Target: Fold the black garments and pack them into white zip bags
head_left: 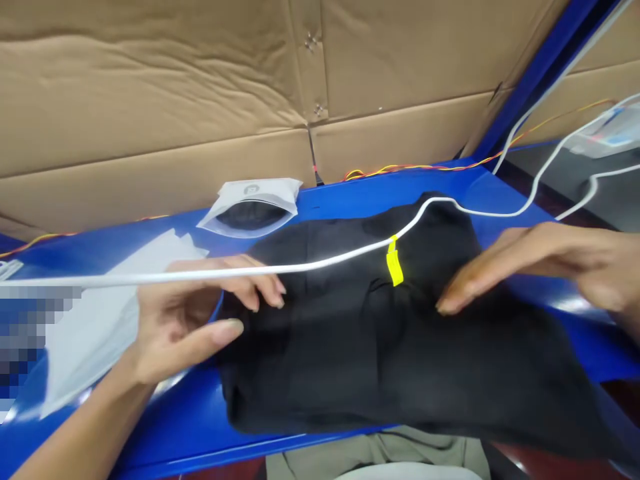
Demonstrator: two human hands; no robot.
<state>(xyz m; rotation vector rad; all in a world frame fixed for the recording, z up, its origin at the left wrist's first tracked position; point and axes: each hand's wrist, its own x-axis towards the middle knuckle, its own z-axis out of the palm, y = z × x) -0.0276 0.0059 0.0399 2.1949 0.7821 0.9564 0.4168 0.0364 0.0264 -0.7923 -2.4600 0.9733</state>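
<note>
A black garment [380,347] lies folded on the blue table [190,420]. My left hand [200,320] curls at the garment's left edge, fingers bent around the cloth edge. My right hand [530,267] lies flat with its fingertips pressing on the garment's upper right part. A white cable [320,264] with a yellow tag [395,268] crosses over the garment and over my left hand.
A white pouch [253,208] with something dark inside lies at the back of the table. Flat white bags [105,320] lie at the left. Cardboard [200,87] walls the back. Thin coloured wires [430,167] run along the table's far edge. A clear bag [607,137] sits at the far right.
</note>
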